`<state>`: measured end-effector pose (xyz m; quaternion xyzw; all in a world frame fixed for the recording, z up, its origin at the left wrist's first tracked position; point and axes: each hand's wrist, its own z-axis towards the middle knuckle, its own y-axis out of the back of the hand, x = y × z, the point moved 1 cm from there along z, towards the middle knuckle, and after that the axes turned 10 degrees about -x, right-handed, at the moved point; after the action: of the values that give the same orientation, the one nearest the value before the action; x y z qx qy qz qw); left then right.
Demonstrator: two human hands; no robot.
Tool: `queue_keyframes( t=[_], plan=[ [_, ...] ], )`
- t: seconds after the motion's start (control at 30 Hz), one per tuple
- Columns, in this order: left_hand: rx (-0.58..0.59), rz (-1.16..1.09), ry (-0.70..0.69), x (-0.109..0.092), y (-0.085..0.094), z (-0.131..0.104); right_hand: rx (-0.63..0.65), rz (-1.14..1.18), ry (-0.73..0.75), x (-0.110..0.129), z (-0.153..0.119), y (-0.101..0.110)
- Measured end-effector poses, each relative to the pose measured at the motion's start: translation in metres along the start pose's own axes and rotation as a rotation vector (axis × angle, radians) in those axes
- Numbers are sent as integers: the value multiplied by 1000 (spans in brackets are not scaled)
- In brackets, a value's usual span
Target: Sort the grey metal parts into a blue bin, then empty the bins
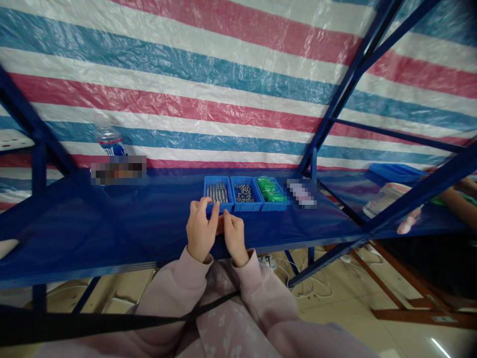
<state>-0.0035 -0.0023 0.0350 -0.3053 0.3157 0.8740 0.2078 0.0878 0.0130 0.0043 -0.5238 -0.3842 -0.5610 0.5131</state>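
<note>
My left hand (201, 229) is over the near edge of the left blue bin (218, 179), with its index finger and thumb apart and nothing visible between them. In that bin lie several slim grey metal rods (212, 191). Close beside it, my right hand (234, 234) has its fingers curled in, thumb against them; whatever they hold is hidden. The middle blue bin (246, 206) contains small shiny metal parts (244, 193). Green plastic pieces (270, 189) fill the right blue bin (274, 206).
The three bins stand on a blue shelf (149, 228). A bottle (114, 144) is at the back left. Right of the bins lies a blurred flat object (301, 193). Blue metal posts (335, 104) frame the shelf. Farther right are a tub (385, 199) and another person's arm (456, 206).
</note>
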Motion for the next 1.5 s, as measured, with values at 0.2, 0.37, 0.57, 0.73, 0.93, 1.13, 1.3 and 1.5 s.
queue_keyframes(
  t=[0.2, 0.37, 0.57, 0.73, 0.93, 1.13, 1.3, 1.5],
  plan=[
    [99, 376, -97, 20, -2, 10, -7, 27, -52, -3, -1, -2],
    [187, 364, -50, 24, -1, 9, -44, -86, 113, -3, 1, 1],
    [206, 170, 9, 42, 16, 19, -1, -216, 256, 5, 1, 0],
    [105, 62, 11, 53, 32, 27, 82, -362, 384, 14, 3, -11],
    [-37, 105, -6, 44, 46, 32, 185, -234, 195, 18, 9, -22],
    [-71, 71, -89, 48, 46, 39, 287, -19, 63, -5, 17, -34],
    [-63, 44, -98, 53, 38, 40, 323, -20, 48, -22, 21, -42],
    [-120, -76, -71, 48, 27, 34, 334, -65, 41, -24, 23, -43]
  ],
)
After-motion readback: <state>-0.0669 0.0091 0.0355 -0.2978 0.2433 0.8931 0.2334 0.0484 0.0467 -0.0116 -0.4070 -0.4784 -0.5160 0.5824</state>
